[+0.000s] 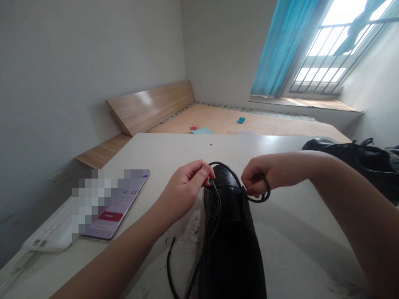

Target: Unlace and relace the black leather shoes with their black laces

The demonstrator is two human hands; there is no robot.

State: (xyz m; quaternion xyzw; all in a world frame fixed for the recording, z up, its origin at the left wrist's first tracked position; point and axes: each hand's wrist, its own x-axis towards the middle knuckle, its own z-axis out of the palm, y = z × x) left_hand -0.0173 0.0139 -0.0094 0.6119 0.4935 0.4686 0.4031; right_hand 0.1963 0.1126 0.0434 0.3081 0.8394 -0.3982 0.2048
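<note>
Black leather shoe [229, 249] on white worktop [162, 153], lace [222, 163] pinched in L hand [182, 191] at shoe's top; R hand [257, 176] clenched on lace, w/ loop by fingers.

A leather shoe [229, 245] sits at the middle of the table's [174, 149] near edge, its lace [171, 265] trailing on the tabletop to the left. A phone [116, 216] lies along the left edge, beside a flat white packet [51, 228]. A second shoe [352, 164] stands at the far right corner. Beyond the far edge, a bare bed base [224, 120] stretches from a headboard [149, 107] on the left toward a window [324, 50], with a small card [241, 120] on it.
</note>
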